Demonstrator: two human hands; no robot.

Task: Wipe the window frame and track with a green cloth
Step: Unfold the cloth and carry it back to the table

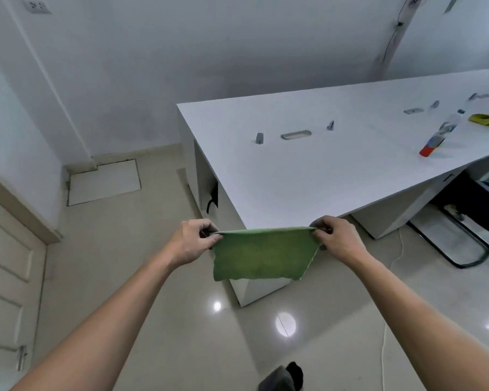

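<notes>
Two hands held the green cloth (261, 253) stretched before the near corner of the white table (308, 176): my left hand (194, 241) pinched its left top corner, my right hand (336, 238) the right one, fingers curled tight. The cloth hung flat between them. Far right on the table, a lying bottle (439, 134) and a yellow rag (487, 119) looked blurred, the rag cut off.

both arms outstretched, left hand (191, 239) and right hand (338, 237) pinching.
</notes>
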